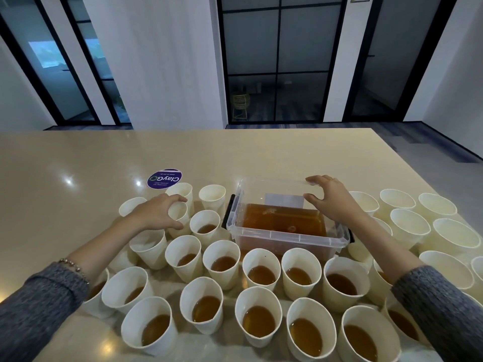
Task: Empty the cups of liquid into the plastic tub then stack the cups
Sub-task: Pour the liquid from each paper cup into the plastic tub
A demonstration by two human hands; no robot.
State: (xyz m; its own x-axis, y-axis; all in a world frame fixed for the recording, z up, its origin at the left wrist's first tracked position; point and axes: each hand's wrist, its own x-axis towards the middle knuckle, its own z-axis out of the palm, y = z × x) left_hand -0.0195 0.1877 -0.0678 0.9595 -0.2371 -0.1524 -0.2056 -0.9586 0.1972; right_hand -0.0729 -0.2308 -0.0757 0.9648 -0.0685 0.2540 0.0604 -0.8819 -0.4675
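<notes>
Cups of brown liquid (261, 273) crowd the table (78, 163) at six o'clock of the half-full plastic tub (287, 226); left hand (159, 212) fingers curl around an empty cup (179, 212) at nine o'clock, right hand (329, 199) hovers spread and empty over the tub, and either sleeve could topple full cups.

- The left hand (159, 212) reaches forward, palm down, its forearm bare up to a grey sleeve pushed back past the wrist; a beaded bracelet sits at that wrist.
- Its fingers (177, 198) and thumb curl round the rim of a white cup (179, 214) in a firm grip.
- The right hand (329, 199) is stretched forward, fingers spread and lightly bent, thumb apart, a ring on one finger.
- Its fingertips touch the far rim of the plastic tub (287, 236).
</notes>
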